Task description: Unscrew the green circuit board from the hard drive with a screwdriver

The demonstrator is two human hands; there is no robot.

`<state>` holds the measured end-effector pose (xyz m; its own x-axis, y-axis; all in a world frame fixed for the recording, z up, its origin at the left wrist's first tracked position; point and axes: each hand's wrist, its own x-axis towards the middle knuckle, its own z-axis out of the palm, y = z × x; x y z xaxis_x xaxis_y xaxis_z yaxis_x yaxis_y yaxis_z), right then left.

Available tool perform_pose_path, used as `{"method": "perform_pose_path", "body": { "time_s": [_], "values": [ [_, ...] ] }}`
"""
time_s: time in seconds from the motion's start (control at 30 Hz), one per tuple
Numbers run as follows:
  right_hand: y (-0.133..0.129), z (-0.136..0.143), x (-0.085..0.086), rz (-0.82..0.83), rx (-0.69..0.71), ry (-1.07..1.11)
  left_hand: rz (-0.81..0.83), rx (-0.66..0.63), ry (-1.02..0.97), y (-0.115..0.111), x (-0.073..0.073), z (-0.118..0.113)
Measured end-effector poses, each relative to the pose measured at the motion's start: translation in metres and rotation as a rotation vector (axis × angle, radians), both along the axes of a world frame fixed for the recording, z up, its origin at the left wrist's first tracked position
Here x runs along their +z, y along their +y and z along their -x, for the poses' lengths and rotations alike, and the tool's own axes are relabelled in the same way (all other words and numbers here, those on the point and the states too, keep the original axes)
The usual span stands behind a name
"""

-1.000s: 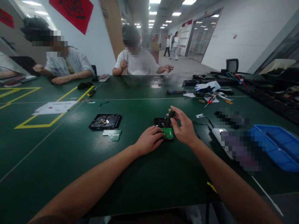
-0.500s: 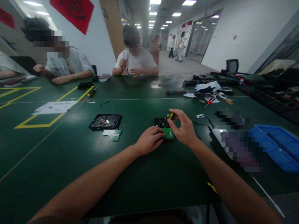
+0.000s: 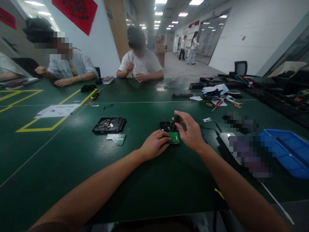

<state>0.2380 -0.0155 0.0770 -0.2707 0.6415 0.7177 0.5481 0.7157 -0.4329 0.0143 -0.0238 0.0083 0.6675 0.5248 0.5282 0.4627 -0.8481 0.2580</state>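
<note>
A hard drive (image 3: 166, 126) lies on the green table in front of me, its green circuit board (image 3: 174, 138) facing up on the near half. My left hand (image 3: 155, 145) grips the drive's left side, fingertips over the edge of the board. Between the thumb and fingers of my right hand (image 3: 188, 130) is the short dark handle of a screwdriver (image 3: 177, 118), upright above the drive. Its shaft and tip are mostly hidden by my fingers. To the left lie a second, larger black hard drive (image 3: 109, 125) and a loose circuit board (image 3: 116, 139), with a few tiny screws beside them.
A blue tray (image 3: 287, 154) and a partly blurred white device (image 3: 230, 146) lie to the right. Further back are a red screwdriver (image 3: 217, 104), gloves (image 3: 215, 90) and a dark cylindrical tool (image 3: 182, 95). Paper (image 3: 56, 111) lies left. Co-workers sit across the table.
The screwdriver handle has turned in my right fingers, its yellow part now mostly out of sight. My left hand stays put. Two people in the background have walked to the right.
</note>
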Motion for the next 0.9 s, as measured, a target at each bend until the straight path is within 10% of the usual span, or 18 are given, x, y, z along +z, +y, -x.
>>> {"method": "perform_pose_path", "body": {
  "time_s": [0.9],
  "values": [
    [0.0025,-0.0049,-0.0035,0.051,0.009,0.039,0.015,-0.001,-0.004,0.0007,-0.0021,0.0006]
  ]
}}
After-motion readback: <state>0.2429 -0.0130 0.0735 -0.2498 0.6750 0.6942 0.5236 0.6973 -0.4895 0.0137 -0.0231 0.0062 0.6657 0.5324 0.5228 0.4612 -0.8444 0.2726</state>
